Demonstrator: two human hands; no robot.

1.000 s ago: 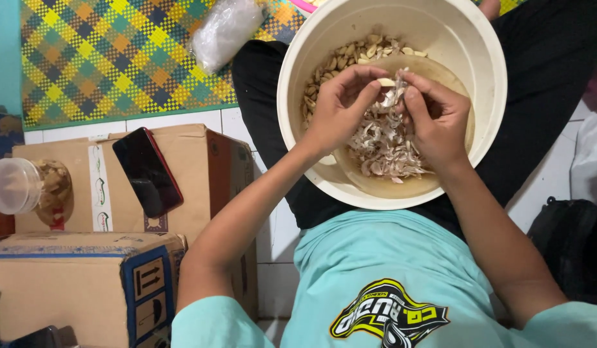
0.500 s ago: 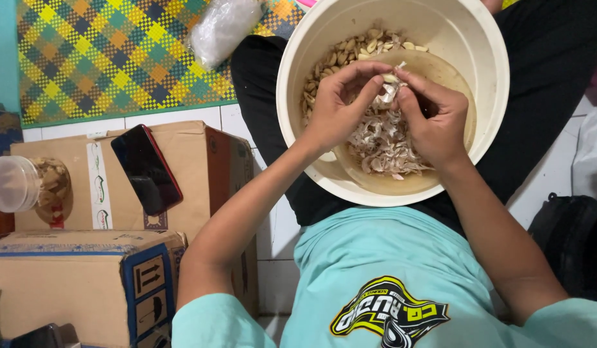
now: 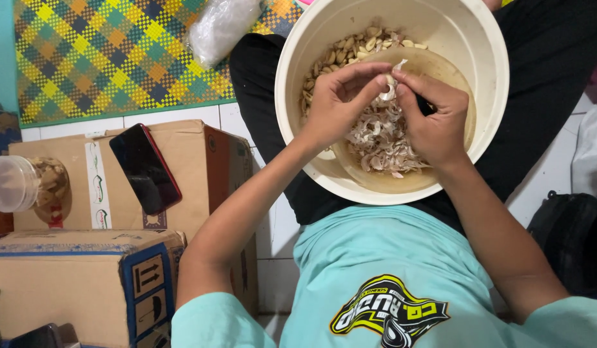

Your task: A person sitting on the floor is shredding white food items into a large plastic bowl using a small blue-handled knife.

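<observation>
A big cream plastic basin (image 3: pixel 489 71) rests on my lap. Unpeeled garlic cloves (image 3: pixel 340 55) are heaped at its far left side, and a smaller tan bowl inside it holds a pile of papery garlic skins (image 3: pixel 382 138). Both hands meet above that pile. My left hand (image 3: pixel 340 103) and my right hand (image 3: pixel 430 119) pinch one garlic clove (image 3: pixel 390 87) between their fingertips, with a white strip of skin sticking up from it. A dark object shows behind my right hand's fingers; I cannot tell what it is.
A dark phone (image 3: pixel 145 169) lies on a cardboard box (image 3: pixel 202 161) to my left. A clear jar (image 3: pixel 28 183) lies beside it, and another box (image 3: pixel 79 283) stands nearer. A plastic bag (image 3: pixel 221 26) sits on a checkered mat (image 3: pixel 98 58). A black bag (image 3: pixel 572 238) is at right.
Both hands have lifted slightly toward the basin's far side while working the clove. A strip of skin now stands up from it.
</observation>
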